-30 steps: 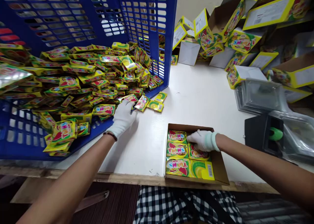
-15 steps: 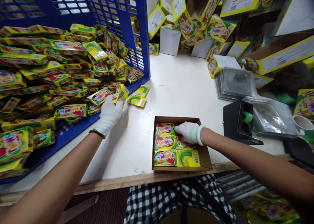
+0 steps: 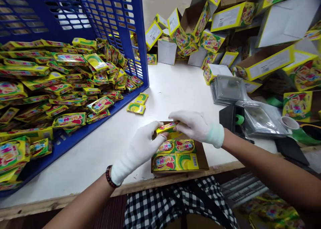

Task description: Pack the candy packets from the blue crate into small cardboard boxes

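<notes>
My left hand (image 3: 142,145), in a white glove, is closed on a small yellow and green "TWINS" packet (image 3: 167,127) above the open carton (image 3: 203,155). My right hand (image 3: 194,125), gloved too, reaches in from the other side and has its thumb and fingers closed about the packet's right end. Below them in the carton lie several like packets (image 3: 165,162) in rows, most with the printed face up and one showing a yellow fruit picture. The hands hide the carton's far part.
At the left a blue plastic crate (image 3: 142,38) holds a heap of packets. Two loose packets (image 3: 136,108) lie beside it. Display boxes (image 3: 167,51) are piled at the back right, near clear plastic trays (image 3: 229,88) and a black tape dispenser (image 3: 230,120).
My left hand has come from the crate to the carton, bringing a packet. My right hand has lifted from inside the carton to meet it.
</notes>
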{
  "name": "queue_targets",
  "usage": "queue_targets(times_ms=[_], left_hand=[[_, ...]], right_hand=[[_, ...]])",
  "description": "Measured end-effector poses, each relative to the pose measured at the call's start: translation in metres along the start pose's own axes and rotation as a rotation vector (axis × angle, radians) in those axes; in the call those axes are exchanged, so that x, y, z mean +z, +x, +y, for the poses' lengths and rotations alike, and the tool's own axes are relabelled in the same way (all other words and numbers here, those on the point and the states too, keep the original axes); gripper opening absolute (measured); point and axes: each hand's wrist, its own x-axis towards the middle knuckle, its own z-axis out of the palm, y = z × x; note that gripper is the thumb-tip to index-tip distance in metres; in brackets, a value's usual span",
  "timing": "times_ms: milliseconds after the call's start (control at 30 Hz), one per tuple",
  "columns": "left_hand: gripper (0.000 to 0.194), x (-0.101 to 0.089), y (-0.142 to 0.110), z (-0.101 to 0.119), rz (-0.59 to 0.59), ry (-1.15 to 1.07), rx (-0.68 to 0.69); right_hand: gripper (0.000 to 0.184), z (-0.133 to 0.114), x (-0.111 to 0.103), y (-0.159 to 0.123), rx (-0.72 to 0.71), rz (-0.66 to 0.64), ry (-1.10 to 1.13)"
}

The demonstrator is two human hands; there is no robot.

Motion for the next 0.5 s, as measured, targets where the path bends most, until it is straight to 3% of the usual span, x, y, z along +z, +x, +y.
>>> queue_targets(times_ms=[100,233,300,367,433,500], left_hand=[[0.016,0.016,0.006,-0.001,0.062,0.183,0.189],[0.016,0.026,0.012,0.0,0.135,0.511,0.598],[0.017,0.027,0.014,0.004,0.17,0.558,0.726],[0.017,0.028,0.016,0.007,0.173,0.554,0.733],[0.018,0.031,0.017,0.008,0.184,0.579,0.589],[0.021,0.034,0.016,0.005,0.154,0.644,0.382]], right_hand=[[0.019,-0.007,-0.015,0.001,0.0,-0.206,-0.11],[0.024,0.004,-0.023,0.0,0.029,-0.137,-0.048],[0.03,0.016,-0.025,0.002,0.051,-0.197,0.063],[0.033,0.027,-0.026,0.004,0.074,-0.427,0.215],[0.031,0.035,-0.024,0.006,0.114,-0.616,0.304],[0.029,0.037,-0.019,0.007,0.203,-0.593,0.165]])
